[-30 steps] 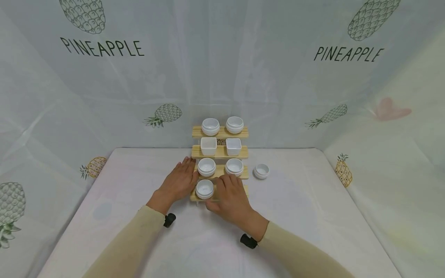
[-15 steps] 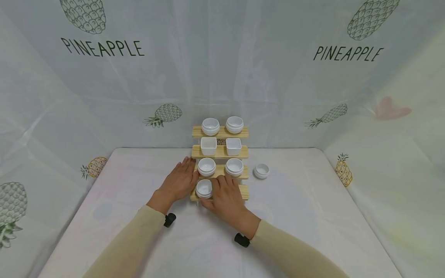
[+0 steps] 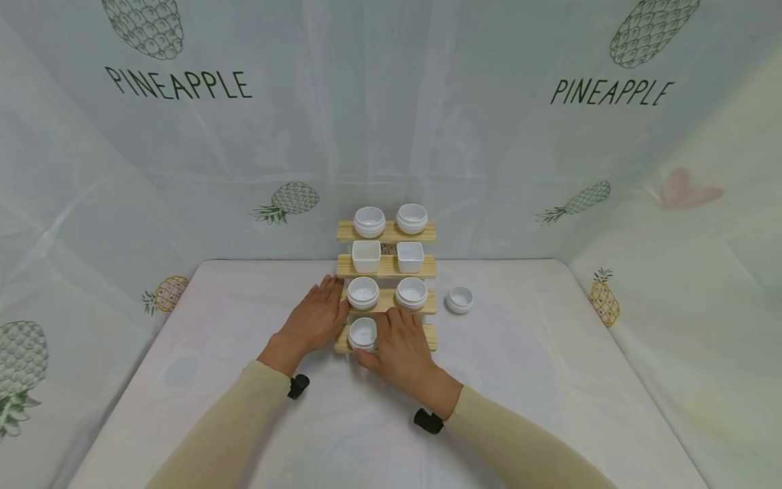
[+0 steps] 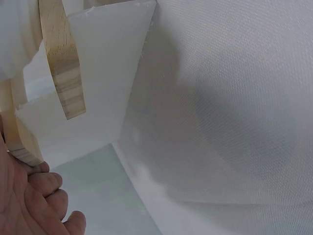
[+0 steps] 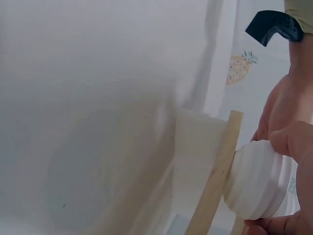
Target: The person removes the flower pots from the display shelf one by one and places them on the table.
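A stepped stand with wooden slats (image 3: 389, 301) rises at the back middle of the table. On its lowest slat sits a small round white bowl (image 3: 363, 333), left of the slat's middle. My right hand (image 3: 400, 356) grips this bowl between thumb and fingers. In the right wrist view, the ribbed bowl (image 5: 257, 181) stands against the slat's edge (image 5: 215, 181), with fingertips at two sides. My left hand (image 3: 313, 316) lies along the stand's left side, fingers extended. The left wrist view has its fingers (image 4: 46, 183) by a slat end (image 4: 27, 147).
Two round bowls (image 3: 363, 292) stand on the second slat, two square bowls (image 3: 366, 256) on the third and two round ones (image 3: 369, 221) on the top. A smaller round bowl (image 3: 459, 299) is on the white tablecloth (image 3: 519, 353), right of the stand. Pineapple-print cloth (image 3: 391, 136) hangs behind.
My right hand first shifted left and took hold of the lowest bowl. Since then, hand and bowl have slid slightly right along the slat. My left hand stays in place.
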`<state>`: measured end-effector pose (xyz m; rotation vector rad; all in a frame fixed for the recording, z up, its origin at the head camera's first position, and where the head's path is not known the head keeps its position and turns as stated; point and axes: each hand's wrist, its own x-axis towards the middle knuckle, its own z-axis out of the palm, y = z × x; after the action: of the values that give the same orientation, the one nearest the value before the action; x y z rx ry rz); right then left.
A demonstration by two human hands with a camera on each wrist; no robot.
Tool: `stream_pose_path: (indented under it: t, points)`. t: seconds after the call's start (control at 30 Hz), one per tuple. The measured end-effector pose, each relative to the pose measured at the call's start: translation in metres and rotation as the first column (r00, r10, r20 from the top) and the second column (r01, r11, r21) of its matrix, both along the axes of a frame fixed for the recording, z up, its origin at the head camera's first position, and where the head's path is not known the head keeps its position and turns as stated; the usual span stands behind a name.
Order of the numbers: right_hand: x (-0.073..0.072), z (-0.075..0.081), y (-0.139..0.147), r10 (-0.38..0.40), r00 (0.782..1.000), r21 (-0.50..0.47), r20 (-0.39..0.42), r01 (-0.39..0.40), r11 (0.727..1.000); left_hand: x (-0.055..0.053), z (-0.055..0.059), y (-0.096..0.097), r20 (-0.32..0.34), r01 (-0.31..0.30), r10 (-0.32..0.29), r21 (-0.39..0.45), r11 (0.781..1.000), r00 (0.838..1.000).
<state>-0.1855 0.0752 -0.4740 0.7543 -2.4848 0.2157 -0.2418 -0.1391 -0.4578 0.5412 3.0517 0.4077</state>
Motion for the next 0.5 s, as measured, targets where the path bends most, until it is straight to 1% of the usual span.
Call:
stream_pose_path:
  t: [0.07,0.13,0.37,0.5]
  points:
    - [0.0,0.001,0.0,-0.004,1.0,0.012,0.019,0.004,1.0,0.0,0.0,0.0,0.003,0.003,-0.003,0.001,1.0,1.0]
    - [0.0,0.002,0.001,-0.004,1.0,0.02,0.018,0.004,1.0,0.0,0.0,0.001,0.004,0.007,-0.007,0.003,1.0,1.0]
    - [0.005,0.008,0.005,0.019,0.998,0.033,-0.056,-0.017,0.999,0.0,0.0,0.0,0.0,0.001,-0.001,0.015,1.0,1.0]
    - [0.008,0.011,0.01,0.029,0.997,0.021,-0.074,-0.028,0.999,0.001,0.001,0.0,-0.007,0.001,-0.001,0.018,1.0,1.0]
